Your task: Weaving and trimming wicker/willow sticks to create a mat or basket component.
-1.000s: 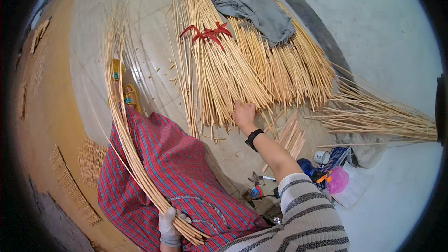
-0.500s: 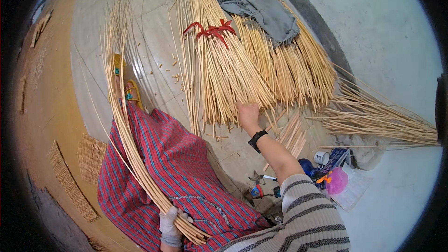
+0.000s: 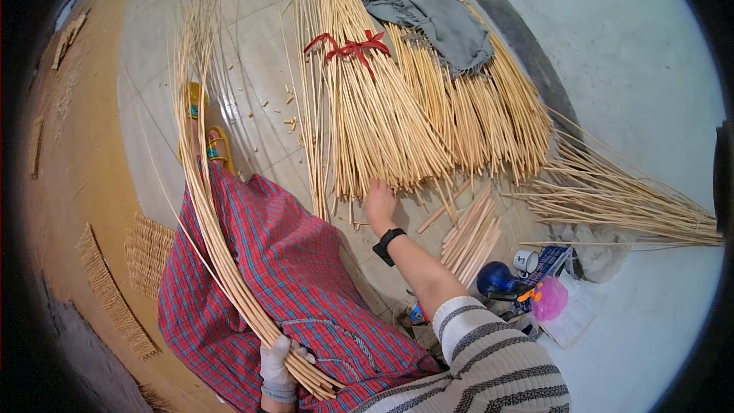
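A bunch of long, peeled wicker rods [image 3: 222, 268] lies along my lap, with thin tips fanning out past my feet. My left hand [image 3: 277, 367], in a pale glove, is closed around it near the thick ends. My bare right hand [image 3: 380, 203], with a black watch on the wrist, is at the butt ends of a large wicker bundle [image 3: 382, 122] on the floor. Its fingers are curled in at the rod ends; what they pinch is hidden. A red ribbon [image 3: 355, 49] runs across that bundle. A red checked cloth [image 3: 267, 222] covers my lap.
More rods [image 3: 489, 122] lie under a grey shawl [image 3: 428, 15]. Loose rods [image 3: 627, 191] lean at the right. Flat wooden strips [image 3: 470, 233], a white mug [image 3: 525, 261], a blue spray bottle [image 3: 497, 279] and a pink bag [image 3: 550, 300] sit nearby. Woven pieces [image 3: 115, 291] lie at left.
My right hand has moved left and slightly nearer along the bundle's butt ends. My right forearm now covers the pruning shears seen before. My left hand keeps its grip on the lap rods.
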`<state>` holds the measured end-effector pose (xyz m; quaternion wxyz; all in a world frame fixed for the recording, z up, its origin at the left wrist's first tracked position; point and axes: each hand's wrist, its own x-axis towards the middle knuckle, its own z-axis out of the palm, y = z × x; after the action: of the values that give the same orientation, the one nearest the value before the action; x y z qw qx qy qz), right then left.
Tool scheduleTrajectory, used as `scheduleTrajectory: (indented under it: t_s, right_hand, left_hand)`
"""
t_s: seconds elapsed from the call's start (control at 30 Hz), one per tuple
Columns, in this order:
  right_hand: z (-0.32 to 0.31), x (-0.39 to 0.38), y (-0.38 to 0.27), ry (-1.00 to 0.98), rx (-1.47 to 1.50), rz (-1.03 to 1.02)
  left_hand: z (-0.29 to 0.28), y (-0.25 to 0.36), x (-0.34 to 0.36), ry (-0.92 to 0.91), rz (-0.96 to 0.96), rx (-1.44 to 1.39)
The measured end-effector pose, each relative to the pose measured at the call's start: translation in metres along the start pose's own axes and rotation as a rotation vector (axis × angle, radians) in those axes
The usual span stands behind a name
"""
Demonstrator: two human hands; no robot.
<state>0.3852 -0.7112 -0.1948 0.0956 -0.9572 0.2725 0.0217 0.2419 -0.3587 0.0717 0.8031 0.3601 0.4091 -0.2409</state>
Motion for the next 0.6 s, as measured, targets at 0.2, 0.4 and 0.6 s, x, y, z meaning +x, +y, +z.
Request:
scheduleTrajectory:
  t_s: [0.2,0.4,0.6]
  right_hand:
    - [0.008,-0.011,-0.039,-0.066,0.164,0.008]
    - [0.007,-0.031,-0.087,-0.347,0.316,-0.142]
    - [0.006,-0.030,-0.094,-0.321,0.323,-0.083]
  left_hand:
    - [-0.002,-0.001,-0.001,-0.010,0.030,0.042]
    - [-0.004,-0.001,0.001,-0.006,0.007,0.036]
    - [-0.003,-0.001,-0.003,0.027,0.062,0.103]
